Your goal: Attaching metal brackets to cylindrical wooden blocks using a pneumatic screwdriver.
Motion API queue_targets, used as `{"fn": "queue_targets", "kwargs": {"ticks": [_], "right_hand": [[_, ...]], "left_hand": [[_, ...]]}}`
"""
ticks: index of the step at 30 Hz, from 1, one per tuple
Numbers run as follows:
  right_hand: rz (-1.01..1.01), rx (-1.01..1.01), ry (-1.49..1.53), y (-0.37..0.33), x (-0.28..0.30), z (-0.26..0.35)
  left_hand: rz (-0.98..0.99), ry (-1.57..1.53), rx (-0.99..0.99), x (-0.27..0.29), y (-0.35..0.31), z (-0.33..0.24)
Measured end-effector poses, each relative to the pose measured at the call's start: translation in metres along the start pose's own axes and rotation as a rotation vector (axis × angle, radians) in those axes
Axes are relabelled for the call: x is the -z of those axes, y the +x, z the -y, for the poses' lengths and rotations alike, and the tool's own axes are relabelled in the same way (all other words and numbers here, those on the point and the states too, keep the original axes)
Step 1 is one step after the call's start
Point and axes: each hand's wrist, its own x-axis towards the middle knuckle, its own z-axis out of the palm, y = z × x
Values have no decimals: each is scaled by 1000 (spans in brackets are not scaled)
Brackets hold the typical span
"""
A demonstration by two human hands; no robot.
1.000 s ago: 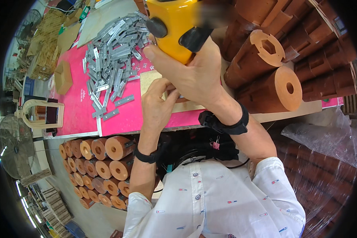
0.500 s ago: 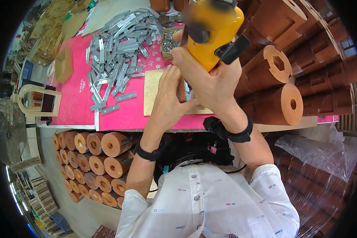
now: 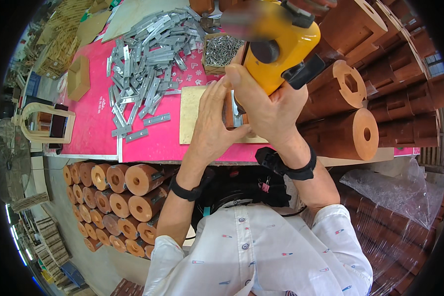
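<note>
My right hand (image 3: 276, 111) is closed round a yellow power screwdriver (image 3: 283, 49), tilted above the work; its tip is hidden behind the hand. Beneath it, my left hand (image 3: 209, 118) grips a reddish-brown wooden piece (image 3: 228, 117), thumb on the near side and fingers along the far left. A grey metal plate (image 3: 237, 120) lies on that piece, partly covered by my hands. Both rest over a pale board (image 3: 188, 121) on the pink tabletop. Just beyond my hands stands a small box of screws (image 3: 222, 52).
Loose metal plates (image 3: 150, 64) are heaped at the far left, near an open cardboard box (image 3: 79, 81). Brown cylinders (image 3: 338, 133) crowd the table's right side. More cylinders (image 3: 133, 204) are stacked below the front edge. Clear plastic wrap (image 3: 397, 185) covers others at lower right.
The screwdriver and my right hand have shifted slightly right, uncovering more of the screw box. My left hand keeps its place on the wooden piece.
</note>
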Motion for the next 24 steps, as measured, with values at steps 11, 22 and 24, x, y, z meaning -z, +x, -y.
{"fn": "queue_targets", "kwargs": {"ticks": [11,22,24], "right_hand": [[38,-20,-14,0,2,-5],[69,-55,71,-4,-3,-12],[64,-66,71,-2,-1,-9]], "left_hand": [[2,45,-20,0,0,5],[29,-83,-43,2,7,2],[67,-85,-45,6,9,-7]]}}
